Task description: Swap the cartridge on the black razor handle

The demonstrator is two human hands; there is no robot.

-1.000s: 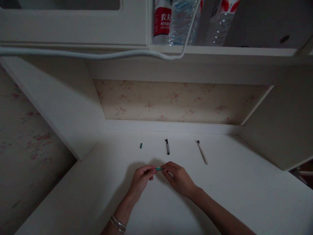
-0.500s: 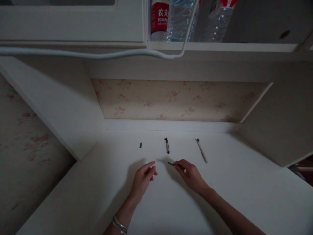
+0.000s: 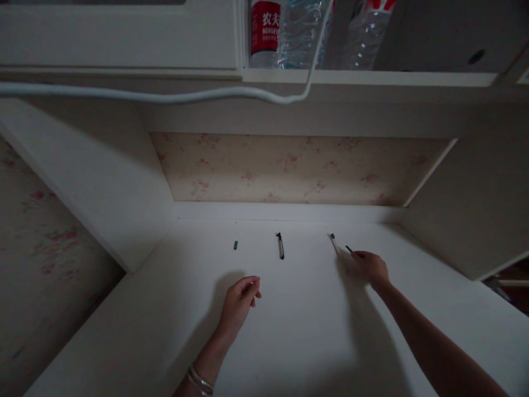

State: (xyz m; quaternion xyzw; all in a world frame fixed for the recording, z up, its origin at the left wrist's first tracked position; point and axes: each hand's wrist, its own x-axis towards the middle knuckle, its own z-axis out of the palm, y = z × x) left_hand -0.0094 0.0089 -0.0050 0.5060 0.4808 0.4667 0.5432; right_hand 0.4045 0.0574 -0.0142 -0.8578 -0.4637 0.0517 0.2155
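Note:
My right hand (image 3: 371, 268) pinches a small dark green stick (image 3: 349, 249) between thumb and fingertips, its tip pointing to the upper left. The hand is above the table, close to the right of a thin pale stick with a dark round head, like a toothbrush (image 3: 333, 237), and partly shades it. My left hand (image 3: 239, 298), a metal bangle at its wrist, hovers nearer the front with thumb and forefinger brought together and nothing visible in them. Beyond it lie a short green rectangular piece (image 3: 236, 245) and a slim black-and-grey pen-like tool (image 3: 280, 246), apart from each other.
The white tabletop (image 3: 289, 325) runs back to a low ledge and a floral wall panel (image 3: 289, 168). White side panels stand left and right. Overhead, a shelf holds plastic water bottles (image 3: 265, 27), and a white cable (image 3: 165, 97) hangs across its front.
My right hand has moved right and farther back with the green stick, from the middle to beside the toothbrush-like stick. My left forefinger has curled in to the thumb.

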